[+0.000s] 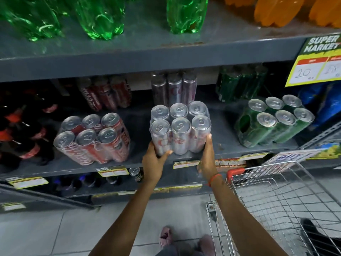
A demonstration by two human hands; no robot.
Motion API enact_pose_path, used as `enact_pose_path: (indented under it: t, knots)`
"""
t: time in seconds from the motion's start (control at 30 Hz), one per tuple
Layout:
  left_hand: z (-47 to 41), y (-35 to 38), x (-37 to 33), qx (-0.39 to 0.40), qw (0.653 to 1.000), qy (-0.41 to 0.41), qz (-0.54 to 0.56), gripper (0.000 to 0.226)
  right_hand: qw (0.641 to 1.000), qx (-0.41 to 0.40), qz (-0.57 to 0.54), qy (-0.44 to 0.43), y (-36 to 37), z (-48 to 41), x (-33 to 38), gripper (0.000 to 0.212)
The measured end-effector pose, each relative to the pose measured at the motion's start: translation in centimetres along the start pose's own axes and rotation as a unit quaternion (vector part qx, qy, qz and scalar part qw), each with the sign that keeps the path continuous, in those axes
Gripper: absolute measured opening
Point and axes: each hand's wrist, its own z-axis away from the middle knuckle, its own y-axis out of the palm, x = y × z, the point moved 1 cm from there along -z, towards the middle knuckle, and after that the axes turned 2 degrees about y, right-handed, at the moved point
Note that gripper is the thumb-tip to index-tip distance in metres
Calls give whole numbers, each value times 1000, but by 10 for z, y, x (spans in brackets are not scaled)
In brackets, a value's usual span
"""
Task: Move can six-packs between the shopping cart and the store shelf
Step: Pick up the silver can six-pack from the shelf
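Silver can six-pack [180, 129]: shrink-wrapped in clear film, six slim aluminium cans in two rows of three, standing upright near the front edge of the grey metal shelf [140, 159]. Your left hand [154, 160] clamps its lower left corner, thumb across the front can; your right hand [207, 156] presses flat against its right side, so both hands are closed on the pack. Red lettering on the cans is partly hidden by the film and cannot be read in full.

At 9 o'clock of the pack, a red cola six-pack [92, 139] leans toward the left, with a bare strip of shelf between the two. At 3 o'clock, a green six-pack [273, 122] stands well apart, leaving open shelf on that side. At 12 o'clock, more silver cans [173, 89] stand just behind.

At 5 o'clock, the wire shopping cart [276, 196] with its red handle corner [235, 172] sits near your right forearm. At 2 o'clock, a yellow price sign [317, 60] reads "SUPER MARKET" and "20". On the upper shelf, green plastic bottles [103, 17] stand at 11 o'clock. Yellow price labels [112, 171] line the shelf edge.
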Motion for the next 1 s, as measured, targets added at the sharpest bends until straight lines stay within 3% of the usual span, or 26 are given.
enact_pose_path:
  t: [0.3, 0.83, 1.0]
  knots:
    - [0, -3, -3, -1, 1000, 2, 9, 61, 1000, 7, -23, 4, 3, 1, 3, 96]
    - [-4, -4, 6, 5, 1000, 21, 1, 63, 999, -43, -12, -20, 6, 3, -2, 77]
    - [-6, -7, -8, 27, 999, -8, -20, 66, 998, -50, 15, -30, 7, 9, 4, 71]
